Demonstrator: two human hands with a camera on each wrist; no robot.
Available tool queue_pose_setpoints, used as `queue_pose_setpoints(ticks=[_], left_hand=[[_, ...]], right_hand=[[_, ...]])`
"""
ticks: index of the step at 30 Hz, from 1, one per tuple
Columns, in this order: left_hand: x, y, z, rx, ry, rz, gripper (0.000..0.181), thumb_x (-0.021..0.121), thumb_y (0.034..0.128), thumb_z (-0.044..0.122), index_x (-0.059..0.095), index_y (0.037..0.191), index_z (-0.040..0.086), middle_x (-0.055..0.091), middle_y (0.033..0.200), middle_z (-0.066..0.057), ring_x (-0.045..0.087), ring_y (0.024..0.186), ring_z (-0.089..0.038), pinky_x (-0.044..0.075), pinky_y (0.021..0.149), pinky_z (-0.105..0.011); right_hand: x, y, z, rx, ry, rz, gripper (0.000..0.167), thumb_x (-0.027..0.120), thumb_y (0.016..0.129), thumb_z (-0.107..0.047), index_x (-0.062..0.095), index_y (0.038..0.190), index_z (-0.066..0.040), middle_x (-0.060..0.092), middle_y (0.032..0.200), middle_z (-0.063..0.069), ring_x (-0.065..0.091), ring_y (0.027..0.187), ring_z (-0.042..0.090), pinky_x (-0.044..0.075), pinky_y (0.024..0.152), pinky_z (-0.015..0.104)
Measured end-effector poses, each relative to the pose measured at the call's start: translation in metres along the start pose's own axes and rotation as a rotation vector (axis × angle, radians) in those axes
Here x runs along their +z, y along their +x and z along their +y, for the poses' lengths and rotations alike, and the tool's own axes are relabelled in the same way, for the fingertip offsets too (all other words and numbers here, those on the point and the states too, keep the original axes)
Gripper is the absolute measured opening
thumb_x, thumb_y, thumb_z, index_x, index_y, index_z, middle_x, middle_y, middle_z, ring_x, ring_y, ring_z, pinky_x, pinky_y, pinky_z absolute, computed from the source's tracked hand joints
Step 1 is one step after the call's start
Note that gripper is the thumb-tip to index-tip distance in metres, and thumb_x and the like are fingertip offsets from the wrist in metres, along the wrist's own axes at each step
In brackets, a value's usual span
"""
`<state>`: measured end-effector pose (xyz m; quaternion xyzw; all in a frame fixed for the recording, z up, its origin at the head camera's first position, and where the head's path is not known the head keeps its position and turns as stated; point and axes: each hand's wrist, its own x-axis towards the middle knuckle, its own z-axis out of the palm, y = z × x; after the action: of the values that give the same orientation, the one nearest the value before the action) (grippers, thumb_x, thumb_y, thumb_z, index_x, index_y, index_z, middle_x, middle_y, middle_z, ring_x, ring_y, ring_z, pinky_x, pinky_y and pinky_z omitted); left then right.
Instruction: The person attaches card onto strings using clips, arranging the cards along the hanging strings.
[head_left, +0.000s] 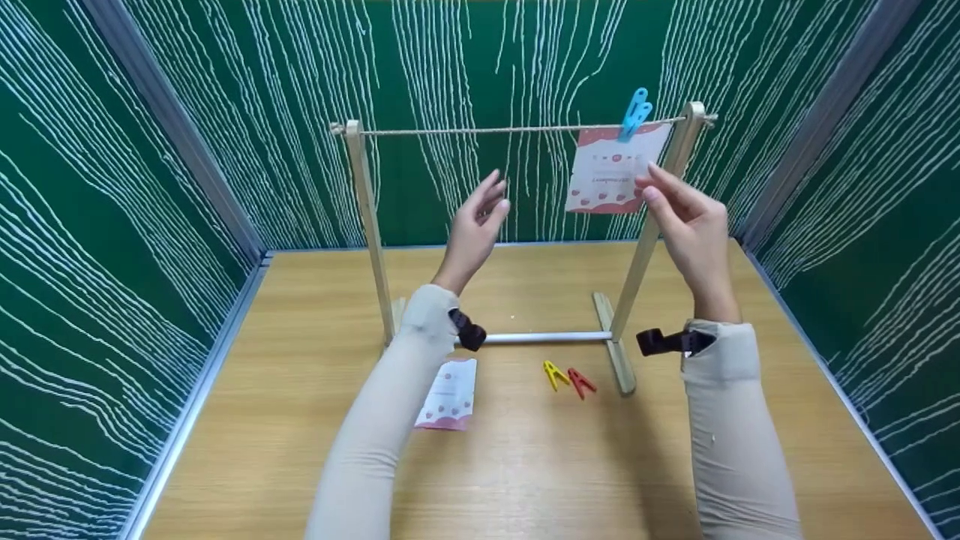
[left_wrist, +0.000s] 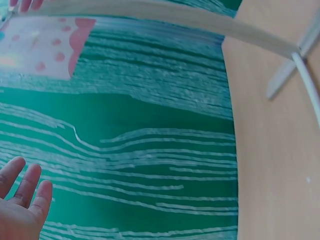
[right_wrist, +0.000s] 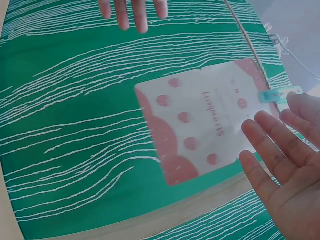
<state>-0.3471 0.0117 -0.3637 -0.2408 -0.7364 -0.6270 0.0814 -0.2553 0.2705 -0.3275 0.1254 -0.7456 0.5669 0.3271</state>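
A pink and white strawberry packet [head_left: 607, 184] hangs from the rope [head_left: 480, 130], held by a blue clothespin [head_left: 634, 116] near the right post. My right hand [head_left: 690, 232] is beside the packet's right edge, its fingers loosely bent and holding nothing; in the right wrist view the hand [right_wrist: 295, 175] has its fingers spread near the packet [right_wrist: 200, 120] and the clothespin [right_wrist: 280, 95]. My left hand [head_left: 474, 229] is in the air left of the packet, below the rope, fingers relaxed and empty. The left wrist view shows its fingers [left_wrist: 31, 186] apart.
A second strawberry packet [head_left: 454, 394] lies on the wooden table [head_left: 300, 375], partly behind my left forearm. Yellow [head_left: 555, 374] and red [head_left: 581, 382] clothespins lie close together near the stand's right foot [head_left: 621, 367]. A white bar [head_left: 547, 337] joins the stand's base.
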Motion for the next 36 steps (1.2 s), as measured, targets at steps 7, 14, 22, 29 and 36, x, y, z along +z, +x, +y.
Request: queue_pose_setpoints(ticks=[7, 14, 22, 29, 36], left_hand=[[-0.021, -0.016, -0.022, -0.042, 0.031, 0.030, 0.048, 0.049, 0.1011, 0.024, 0.038, 0.147, 0.016, 0.050, 0.144, -0.007, 0.049, 0.131, -0.016, 0.040, 0.108, -0.028], [-0.038, -0.035, -0.046, -0.120, 0.056, 0.047, 0.046, 0.049, 0.1011, 0.023, 0.041, 0.146, 0.014, 0.052, 0.142, -0.008, 0.050, 0.130, -0.018, 0.040, 0.109, -0.033], [-0.044, -0.061, -0.075, -0.234, 0.077, 0.055, 0.044, 0.050, 0.1008, 0.021, 0.044, 0.144, 0.011, 0.054, 0.139, -0.013, 0.051, 0.128, -0.026, 0.041, 0.108, -0.038], [-0.049, -0.080, -0.108, -0.293, 0.101, 0.089, 0.039, 0.054, 0.0988, 0.019, 0.052, 0.136, 0.007, 0.061, 0.130, -0.014, 0.056, 0.121, -0.027, 0.045, 0.104, -0.037], [-0.055, -0.104, -0.132, -0.305, 0.095, 0.087, 0.037, 0.054, 0.0982, 0.015, 0.053, 0.131, -0.001, 0.062, 0.124, -0.019, 0.057, 0.117, -0.031, 0.045, 0.103, -0.039]], right_hand=[[0.005, -0.016, 0.019, 0.046, 0.070, -0.004, 0.032, 0.060, 0.094, -0.012, 0.062, 0.125, -0.004, 0.066, 0.118, 0.018, 0.067, 0.101, 0.008, 0.051, 0.089, 0.018], [0.007, -0.035, 0.040, 0.129, 0.040, -0.015, 0.033, 0.062, 0.094, -0.017, 0.062, 0.125, -0.005, 0.071, 0.113, 0.003, 0.067, 0.096, 0.003, 0.050, 0.089, 0.016], [0.010, -0.059, 0.064, 0.245, 0.017, -0.077, 0.039, 0.062, 0.094, -0.023, 0.059, 0.127, -0.003, 0.069, 0.115, -0.001, 0.064, 0.099, 0.001, 0.048, 0.090, 0.014], [0.013, -0.078, 0.088, 0.364, -0.028, -0.100, 0.040, 0.063, 0.094, -0.020, 0.058, 0.128, -0.002, 0.067, 0.121, 0.008, 0.062, 0.095, -0.005, 0.048, 0.086, 0.011], [0.019, -0.100, 0.102, 0.469, -0.061, -0.164, 0.048, 0.062, 0.093, -0.032, 0.056, 0.132, -0.005, 0.059, 0.131, 0.019, 0.058, 0.100, -0.008, 0.045, 0.088, 0.009]])
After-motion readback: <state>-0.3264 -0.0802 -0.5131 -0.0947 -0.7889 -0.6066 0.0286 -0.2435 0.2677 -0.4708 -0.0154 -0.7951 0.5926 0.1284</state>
